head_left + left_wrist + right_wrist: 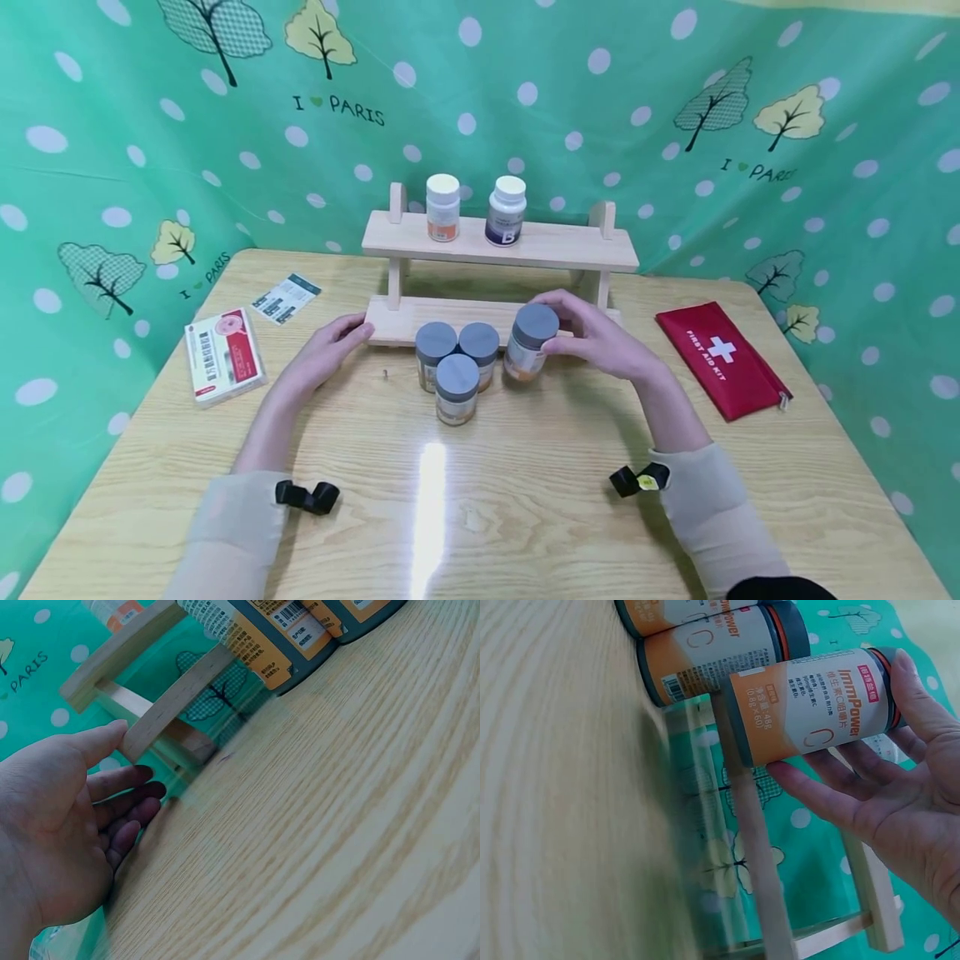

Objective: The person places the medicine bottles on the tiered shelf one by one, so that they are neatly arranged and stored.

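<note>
1. Overall, the table (540, 508) bears the whole setup, my forearms reaching over it from both sides.
2. Two-tier wooden shelf (558, 242): stands at the back, facing me, presumably so both tiers stay within reach.
3. Red pouch (718, 358): flat at far right, well apart from the shelf; likely parked out of the working area.
4. My left grip (326, 354): loose, thumb touching the lower tier's left end, fingers bent but not visibly wrapped round it. Probably steadying the shelf.
5. My right grip (596, 337): grasping a grey-lidded jar (528, 348), thumb at the lid's side. Jar is raised off the table at the lower tier's front edge, towards its right; this hold seems to leave the base free for setting down.
6. Two white-capped bottles (506, 212): upright on the upper tier, spaced apart, perhaps for legibility.
7. Three matching jars (456, 396): upright, clustered before the shelf, apparently for short reaches.
</note>
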Motion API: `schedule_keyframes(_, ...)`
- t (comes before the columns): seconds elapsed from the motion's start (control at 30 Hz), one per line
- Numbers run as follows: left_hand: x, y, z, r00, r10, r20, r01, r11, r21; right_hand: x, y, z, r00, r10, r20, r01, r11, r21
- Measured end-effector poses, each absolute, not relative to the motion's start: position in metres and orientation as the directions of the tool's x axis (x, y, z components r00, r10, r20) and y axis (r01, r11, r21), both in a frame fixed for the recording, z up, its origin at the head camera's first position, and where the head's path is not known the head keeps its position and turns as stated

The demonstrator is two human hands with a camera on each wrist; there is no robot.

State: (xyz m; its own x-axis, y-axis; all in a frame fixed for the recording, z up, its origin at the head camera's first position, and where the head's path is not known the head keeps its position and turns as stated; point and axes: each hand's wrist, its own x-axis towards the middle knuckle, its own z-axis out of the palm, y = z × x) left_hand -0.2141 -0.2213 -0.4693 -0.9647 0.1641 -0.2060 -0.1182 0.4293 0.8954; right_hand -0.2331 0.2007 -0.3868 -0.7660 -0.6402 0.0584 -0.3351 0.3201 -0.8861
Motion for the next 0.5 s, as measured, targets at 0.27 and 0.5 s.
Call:
schedule_keyframes(0.27, -0.215, -0.222, -0.471, -0.966, 0.165, -0.199, -0.11, 0.435, 0.894, -0.24, 0.205, -0.367, -0.762, -0.642, 0.08, -0.352, 0.307, -0.884)
schedule_keyframes(0.5, -0.215, -0.222, -0.471, -0.965, 0.164, -0.202, -0.112, 0.44, 0.891, -0.251, 0.215, -0.343, -0.78, -0.62, 0.079, -0.33, 0.302, -0.895)
